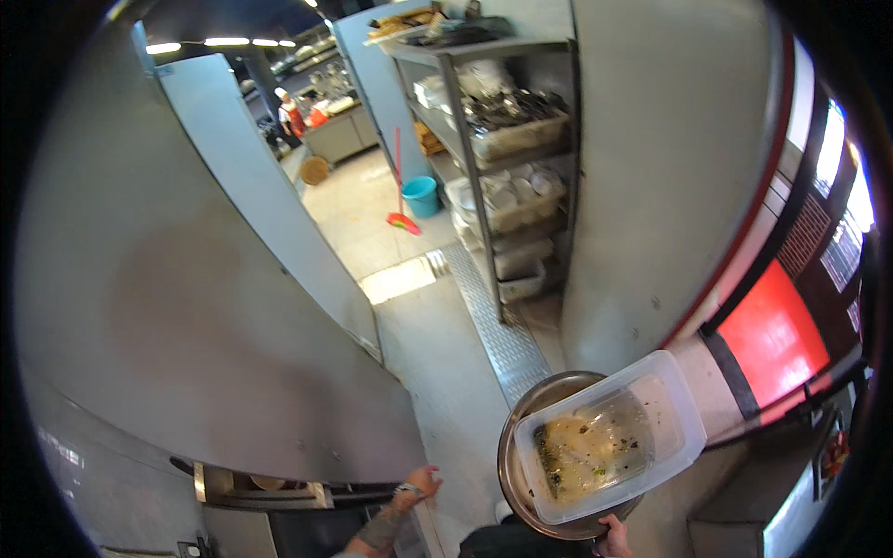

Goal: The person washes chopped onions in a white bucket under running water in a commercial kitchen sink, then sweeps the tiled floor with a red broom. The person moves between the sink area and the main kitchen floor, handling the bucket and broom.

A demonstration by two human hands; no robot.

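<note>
At the bottom right my right hand (pixel 614 536) grips the rim of a round steel basin (pixel 511 457). A clear rectangular plastic container (pixel 670 411) rests tilted on the basin, with cloudy yellowish liquid (pixel 582 446) and dark and green bits pooled at its near left end. My left hand (pixel 423 481) hangs free at the bottom centre, close to the lower edge of the grey wall panel, its fingers slightly bent and apart, holding nothing. A bracelet and a tattooed forearm show behind it.
Ahead is a doorway with a light blue door (pixel 258 181). A metal shelf rack (pixel 460 104) holds bins of utensils and bowls. Beyond stand a turquoise bucket (pixel 421 197), a red-handled broom (pixel 403 222) and a person (pixel 289 115) by a counter. A treadplate strip (pixel 495 335) crosses the floor.
</note>
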